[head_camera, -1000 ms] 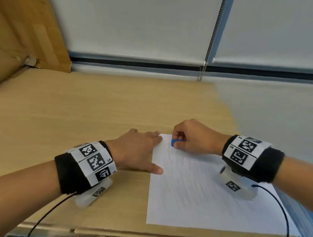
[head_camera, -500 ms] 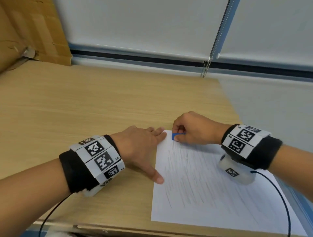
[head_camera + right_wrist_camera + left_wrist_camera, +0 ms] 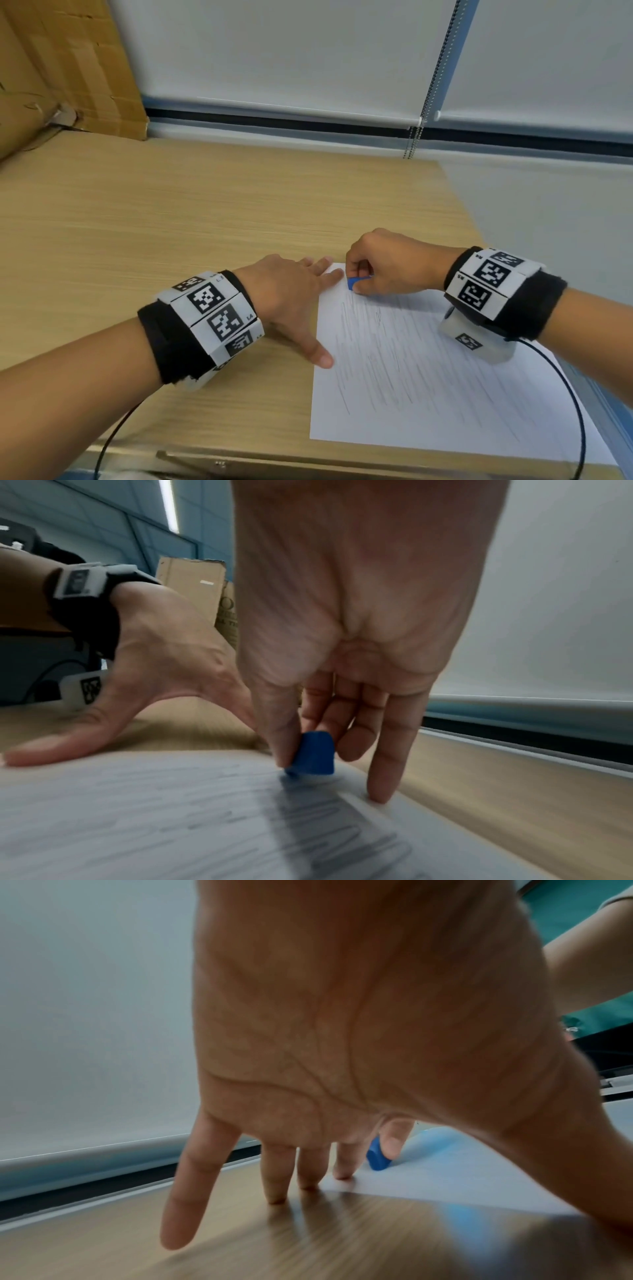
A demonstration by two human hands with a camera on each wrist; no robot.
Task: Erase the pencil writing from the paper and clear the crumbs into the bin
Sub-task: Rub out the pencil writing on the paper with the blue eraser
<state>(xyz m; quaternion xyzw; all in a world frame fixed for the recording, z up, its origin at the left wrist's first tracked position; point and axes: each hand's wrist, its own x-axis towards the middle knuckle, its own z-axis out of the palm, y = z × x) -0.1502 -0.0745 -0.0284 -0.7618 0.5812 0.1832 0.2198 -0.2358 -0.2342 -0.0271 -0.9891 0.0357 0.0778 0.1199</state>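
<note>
A white sheet of paper (image 3: 428, 370) covered in grey pencil strokes lies at the wooden table's front right. My right hand (image 3: 383, 270) pinches a small blue eraser (image 3: 352, 283) between thumb and fingers and presses it on the sheet's far left corner; the eraser (image 3: 313, 753) meets the paper (image 3: 171, 818) in the right wrist view. My left hand (image 3: 291, 294) lies flat with straight, spread fingers, its thumb and index fingertip on the sheet's left edge, the other fingers (image 3: 277, 1172) on the wood. The blue eraser (image 3: 378, 1156) shows past them. No bin is in view.
Cardboard boxes (image 3: 61, 68) stand at the table's (image 3: 171, 222) far left corner. Lowered roller blinds (image 3: 291, 51) with a bead chain (image 3: 411, 140) run behind the table. The table's right edge is close to the sheet. Cables trail from both wristbands.
Both hands and the sheet keep their positions relative to each other; the eraser stays at the far left corner. The head camera has shifted slightly, tilting the view.
</note>
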